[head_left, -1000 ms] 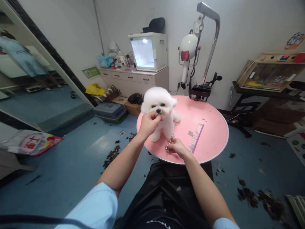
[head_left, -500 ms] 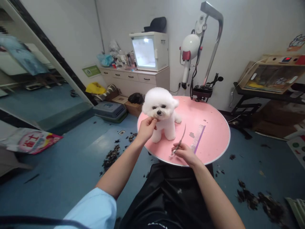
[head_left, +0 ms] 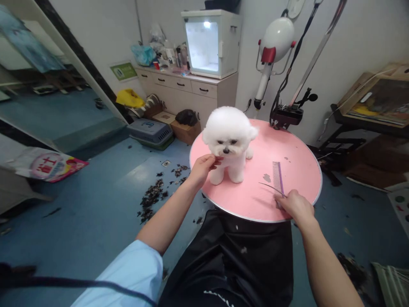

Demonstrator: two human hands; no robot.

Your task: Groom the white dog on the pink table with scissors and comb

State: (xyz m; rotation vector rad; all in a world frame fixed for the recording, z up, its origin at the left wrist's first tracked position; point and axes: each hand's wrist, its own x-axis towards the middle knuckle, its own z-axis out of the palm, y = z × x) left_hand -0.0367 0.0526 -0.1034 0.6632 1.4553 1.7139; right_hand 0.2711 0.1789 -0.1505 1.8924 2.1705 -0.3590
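A fluffy white dog (head_left: 228, 128) with a rounded, trimmed head sits on the round pink grooming table (head_left: 255, 204), facing me. At its chin, my left hand (head_left: 206, 167) is closed, thumb and fingers pinched at the fur under the muzzle. Curved scissors (head_left: 271, 186) are in my right hand (head_left: 297, 207), their thin blade pointing left across the tabletop. The fingers hide most of the scissor handles. A comb with a purple spine (head_left: 280, 179) lies just beyond my right hand, its near end partly covered by the hand and scissors.
A dark tool holder (head_left: 287, 115) and metal grooming arm (head_left: 316, 55) are fixed at the table's back edge. Behind stands a white dryer (head_left: 276, 40). On the floor to the left are a pet carrier (head_left: 151, 133) and dark hair clippings (head_left: 152, 198).
My right hand has moved right with the scissors, from in front of the dog to over the comb's near end. My left hand stays at the dog's chin. The view has shifted.
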